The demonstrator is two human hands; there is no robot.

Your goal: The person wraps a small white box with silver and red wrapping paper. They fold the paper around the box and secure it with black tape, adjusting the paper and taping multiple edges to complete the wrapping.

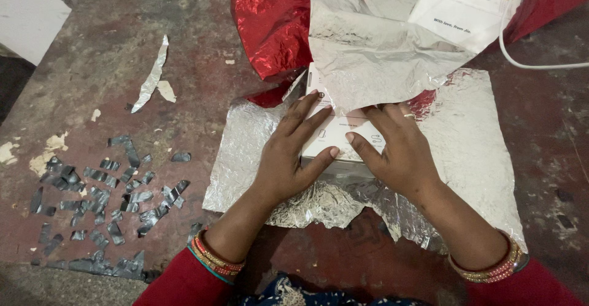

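White box (334,137): we press left hand (288,155) and right hand (399,152) flat, fingers spread, on it; the foil sheet (472,140) beneath, pulled unevenly, could tear at the box's corners.

Silver foil (368,54) hides the white box's (334,135) far end — red sheet (270,23) cut off.

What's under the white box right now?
The white cardboard box lies on a crinkled silver foil sheet; both hands press its top. Whatever is beneath the foil there is covered.
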